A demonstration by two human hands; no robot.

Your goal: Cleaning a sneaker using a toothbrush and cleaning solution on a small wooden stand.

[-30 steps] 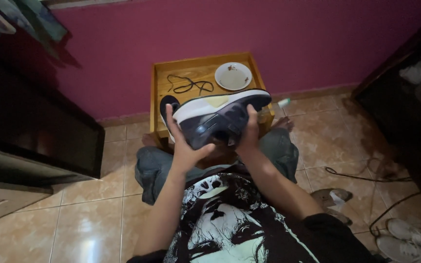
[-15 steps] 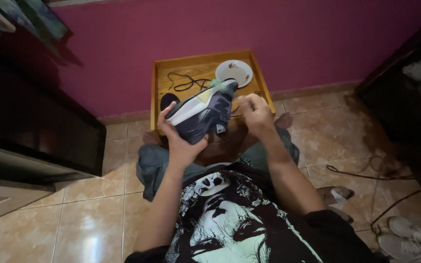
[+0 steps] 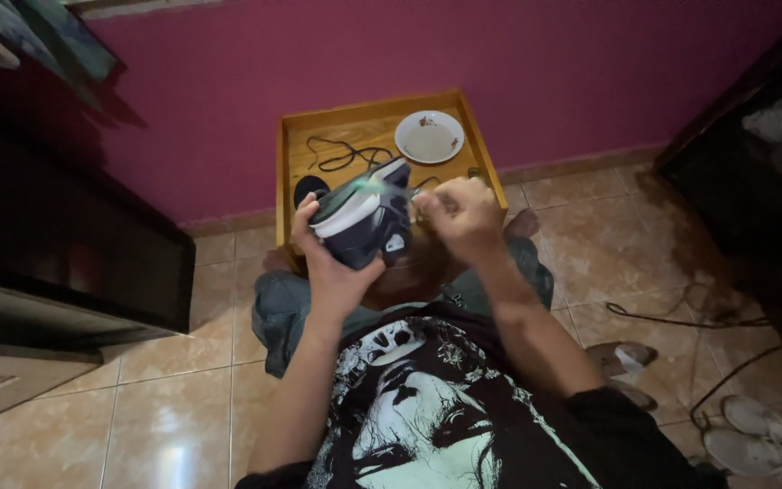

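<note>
While the left hand (image 3: 332, 263) cups the dark sneaker (image 3: 364, 222) from below, its long axis tips up and away toward the wooden tray (image 3: 293, 154), toe high. Just right of it, the right hand (image 3: 459, 217) pinches something small, likely a lace. A second ago both hands held the shoe flat, crosswise.

Shoe (image 3: 364, 222) in left hand (image 3: 332, 267), before tray (image 3: 296, 149); bowl (image 3: 429, 137), lace (image 3: 341, 154) in tray
</note>
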